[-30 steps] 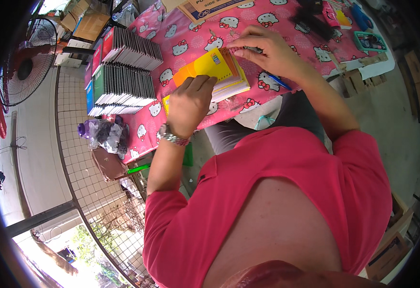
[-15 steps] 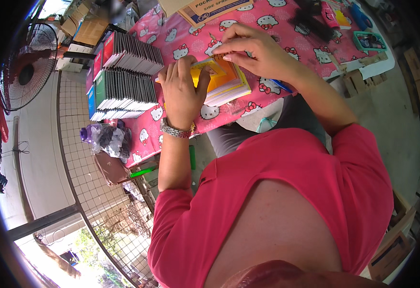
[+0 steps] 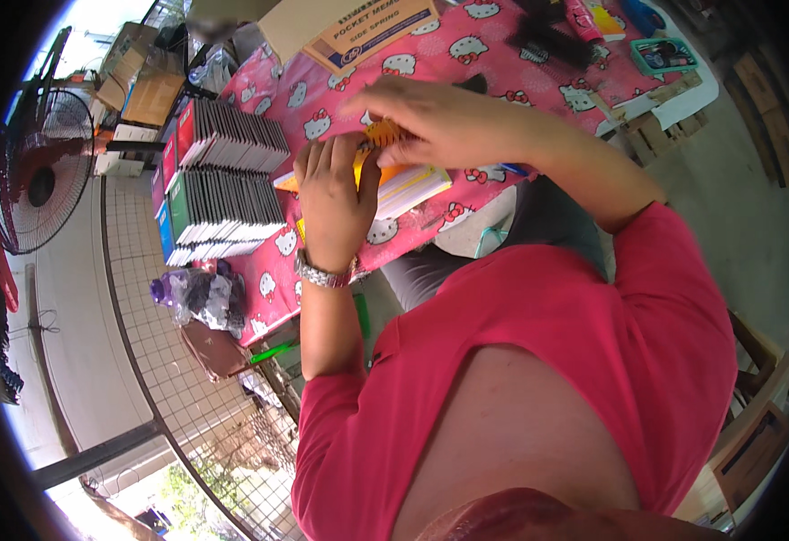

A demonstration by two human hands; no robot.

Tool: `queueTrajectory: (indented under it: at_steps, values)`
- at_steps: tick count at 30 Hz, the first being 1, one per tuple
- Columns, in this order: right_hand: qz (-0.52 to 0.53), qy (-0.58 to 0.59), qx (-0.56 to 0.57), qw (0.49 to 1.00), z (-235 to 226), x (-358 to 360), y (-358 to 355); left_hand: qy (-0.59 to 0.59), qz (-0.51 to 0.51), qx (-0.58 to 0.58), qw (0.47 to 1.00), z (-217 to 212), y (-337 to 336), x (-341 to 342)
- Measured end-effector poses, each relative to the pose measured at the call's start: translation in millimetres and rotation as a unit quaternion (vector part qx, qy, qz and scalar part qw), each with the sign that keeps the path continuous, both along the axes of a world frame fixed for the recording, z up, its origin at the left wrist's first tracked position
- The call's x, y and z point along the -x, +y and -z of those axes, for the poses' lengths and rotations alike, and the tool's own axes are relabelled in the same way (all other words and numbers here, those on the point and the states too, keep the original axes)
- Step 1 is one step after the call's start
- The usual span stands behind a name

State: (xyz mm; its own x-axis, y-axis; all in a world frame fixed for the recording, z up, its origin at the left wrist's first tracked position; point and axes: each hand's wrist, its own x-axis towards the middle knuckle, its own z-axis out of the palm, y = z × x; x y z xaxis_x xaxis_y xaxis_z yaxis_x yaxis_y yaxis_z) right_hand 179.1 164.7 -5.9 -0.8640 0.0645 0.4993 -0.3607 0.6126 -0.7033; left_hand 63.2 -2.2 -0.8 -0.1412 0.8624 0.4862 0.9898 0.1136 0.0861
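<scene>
My left hand [image 3: 333,206] lies back-up over an orange-covered notebook [image 3: 412,182], fingers curled on its near edge; a metal watch sits on the wrist. My right hand [image 3: 435,117] reaches over from the right and pinches the orange cover at the notebook's far edge. The notebook rests on a short pile of similar books on a pink table cover with a cartoon-cat print [image 3: 466,54]. Most of the cover of the notebook is hidden under both hands.
Two rows of upright notebooks [image 3: 223,185] stand left of my hands. A cardboard box [image 3: 367,27] lies at the table's far side, a green tray [image 3: 665,56] at far right. A fan [image 3: 38,180] and wire mesh fence [image 3: 169,361] are on the left.
My left hand moved up from the book's near edge onto the orange cover. My right hand shifted toward the middle, and both hands now cover the notebook more.
</scene>
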Motion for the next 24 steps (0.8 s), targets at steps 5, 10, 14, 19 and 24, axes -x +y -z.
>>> queueTrajectory:
  at_steps: [5, 10, 14, 19, 24]
  values:
    - [-0.064, -0.134, 0.447, 0.882, 36.9, 25.3, 37.5, -0.068, 0.022, -0.028, 0.997, 3.6, -4.8, 2.0]
    - [0.424, -0.271, -0.172, 0.847, 217.9, 61.6, 74.6, -0.076, 0.038, -0.013, 0.996, 1.7, -5.4, 13.7]
    - [0.379, -0.339, -0.223, 0.831, 246.4, 64.2, 93.1, -0.069, 0.052, -0.015, 0.996, -3.9, -0.2, 11.7]
    - [-0.022, -0.179, 0.279, 0.943, 77.3, 66.5, 81.9, 0.02, -0.123, 0.002, 0.992, 5.8, -10.9, 1.8]
    - [-0.31, -0.244, 0.14, 0.908, -20.3, 38.4, 61.2, -0.034, -0.114, -0.028, 0.993, 9.2, -3.0, 3.4]
